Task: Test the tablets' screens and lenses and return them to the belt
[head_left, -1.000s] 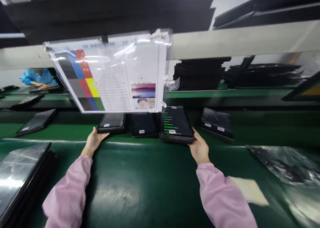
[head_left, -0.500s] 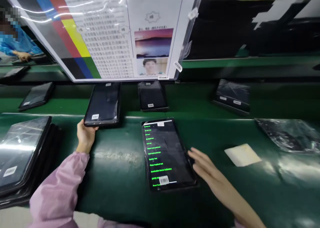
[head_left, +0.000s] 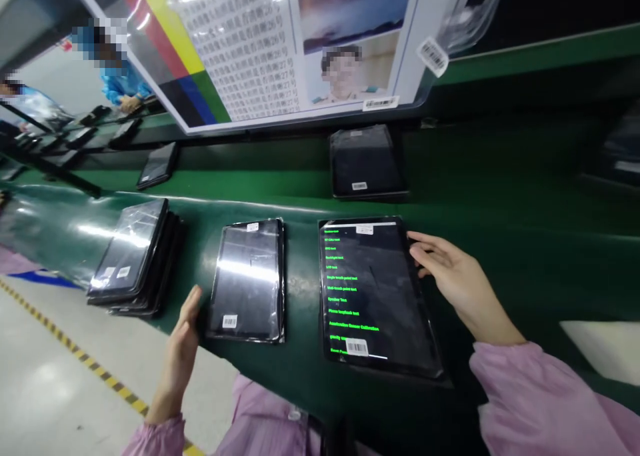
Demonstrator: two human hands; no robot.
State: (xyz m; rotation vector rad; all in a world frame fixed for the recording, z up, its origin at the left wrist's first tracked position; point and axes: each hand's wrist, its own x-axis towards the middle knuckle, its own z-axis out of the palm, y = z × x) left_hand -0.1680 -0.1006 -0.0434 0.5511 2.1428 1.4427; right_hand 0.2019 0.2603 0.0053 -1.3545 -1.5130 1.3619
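Two tablets lie side by side on the green worktop [head_left: 301, 256]. The right one, the lit tablet [head_left: 375, 289], shows a list in green letters on black. Its upper right edge is touched by the fingertips of my right hand [head_left: 453, 276], whose fingers are bent and apart, with the thumb partly hidden. The dark-screened tablet [head_left: 249, 279] is in a clear film and carries two white labels. Just left of it is my left hand [head_left: 185, 346], holding nothing, its fingers pointing up and the palm turned towards the tablet.
A stack of tablets [head_left: 133, 249] stands at the left. More tablets [head_left: 367, 161] lie on the green shelf behind. A sheeted chart [head_left: 240, 63] hangs above it. A pale pad [head_left: 607, 349] lies at the right. People in blue [head_left: 117, 86] are at the far left.
The dark-screened tablet has come from the shelf edge down onto the worktop, and my left hand has let go of it. My right hand has moved up the lit tablet's edge. The view has swung left.
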